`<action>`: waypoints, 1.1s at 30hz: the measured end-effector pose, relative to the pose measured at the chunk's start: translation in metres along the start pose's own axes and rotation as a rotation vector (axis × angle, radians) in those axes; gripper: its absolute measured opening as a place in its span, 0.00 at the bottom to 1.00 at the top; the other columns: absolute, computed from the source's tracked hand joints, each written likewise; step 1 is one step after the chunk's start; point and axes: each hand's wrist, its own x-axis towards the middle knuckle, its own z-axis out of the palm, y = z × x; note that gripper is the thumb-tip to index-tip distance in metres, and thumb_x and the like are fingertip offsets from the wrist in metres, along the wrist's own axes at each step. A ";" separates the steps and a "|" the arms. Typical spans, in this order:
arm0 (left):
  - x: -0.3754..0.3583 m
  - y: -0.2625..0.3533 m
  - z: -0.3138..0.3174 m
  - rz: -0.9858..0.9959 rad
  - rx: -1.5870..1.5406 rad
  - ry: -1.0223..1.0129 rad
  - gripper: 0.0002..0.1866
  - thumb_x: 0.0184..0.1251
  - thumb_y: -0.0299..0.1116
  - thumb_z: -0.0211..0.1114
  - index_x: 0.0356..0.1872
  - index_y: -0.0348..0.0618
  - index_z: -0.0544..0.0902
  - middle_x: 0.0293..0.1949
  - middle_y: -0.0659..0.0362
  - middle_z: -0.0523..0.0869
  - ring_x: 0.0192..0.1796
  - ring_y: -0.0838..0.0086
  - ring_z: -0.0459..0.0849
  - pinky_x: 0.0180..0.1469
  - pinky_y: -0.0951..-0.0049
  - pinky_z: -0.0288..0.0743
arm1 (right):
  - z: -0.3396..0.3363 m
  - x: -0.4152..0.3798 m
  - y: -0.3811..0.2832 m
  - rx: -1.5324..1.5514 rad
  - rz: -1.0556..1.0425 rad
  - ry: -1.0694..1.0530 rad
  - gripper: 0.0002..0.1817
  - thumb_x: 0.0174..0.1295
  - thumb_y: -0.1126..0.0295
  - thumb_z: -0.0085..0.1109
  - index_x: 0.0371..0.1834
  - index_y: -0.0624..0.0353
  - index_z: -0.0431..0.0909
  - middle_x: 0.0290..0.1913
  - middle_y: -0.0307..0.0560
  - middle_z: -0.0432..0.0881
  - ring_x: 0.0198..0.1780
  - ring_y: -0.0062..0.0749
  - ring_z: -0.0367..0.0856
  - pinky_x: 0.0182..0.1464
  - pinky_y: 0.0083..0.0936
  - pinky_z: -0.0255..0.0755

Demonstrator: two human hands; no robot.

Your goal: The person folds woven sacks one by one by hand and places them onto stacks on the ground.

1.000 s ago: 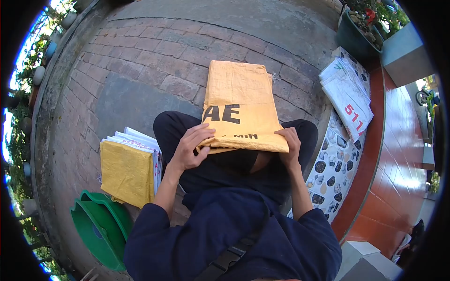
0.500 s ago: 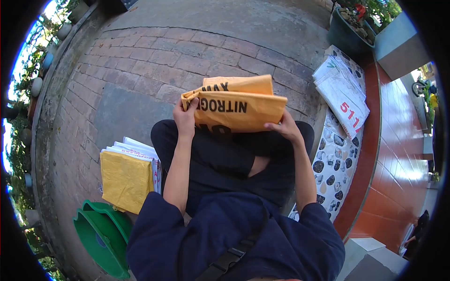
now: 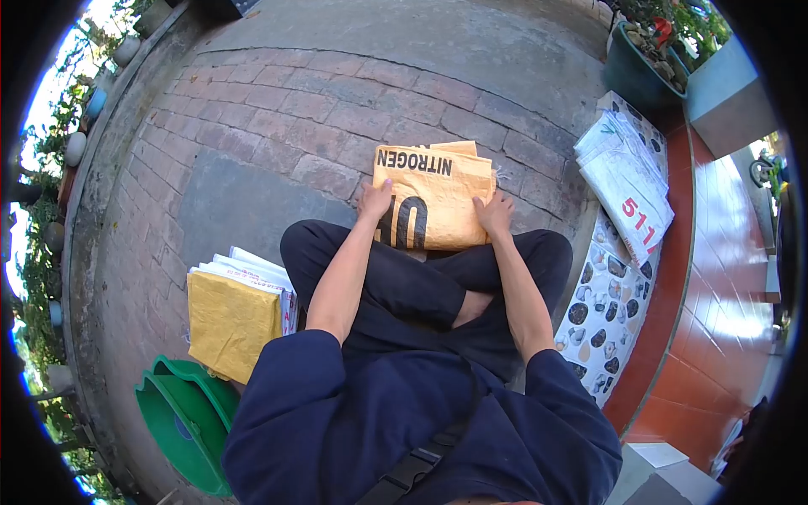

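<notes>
A folded orange woven sack (image 3: 446,198) with black print reading NITROGEN is held in front of my crossed legs, its printed face turned up toward me. My left hand (image 3: 374,200) grips its left edge, thumb on top and fingers behind. On the opposite edge, my right hand (image 3: 495,212) holds it the same way, with the thumb on the face. Another folded layer shows behind the top edge, and loose threads stick out at the upper right. The fingers under the sack are partly hidden.
To my left lies a stack of folded sacks, a yellow sack (image 3: 231,324) on top of white sacks (image 3: 252,271). Green plastic scoops (image 3: 181,421) sit nearer me. White sacks (image 3: 627,181) rest on the pebbled ledge (image 3: 602,311) at right, below a planter (image 3: 644,67).
The sack's face has been tilted flatter and lowered, so more of its print shows. Both hands have moved down its sides, and the right hand has come inward.
</notes>
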 end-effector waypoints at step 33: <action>-0.275 -0.170 -0.233 0.374 -2.132 0.665 0.26 0.70 0.44 0.56 0.65 0.44 0.66 0.62 0.58 0.73 0.64 0.65 0.70 0.67 0.58 0.61 | 0.013 -0.290 -0.313 1.152 -0.572 -1.389 0.33 0.69 0.76 0.49 0.74 0.58 0.47 0.60 0.51 0.72 0.57 0.28 0.74 0.57 0.23 0.70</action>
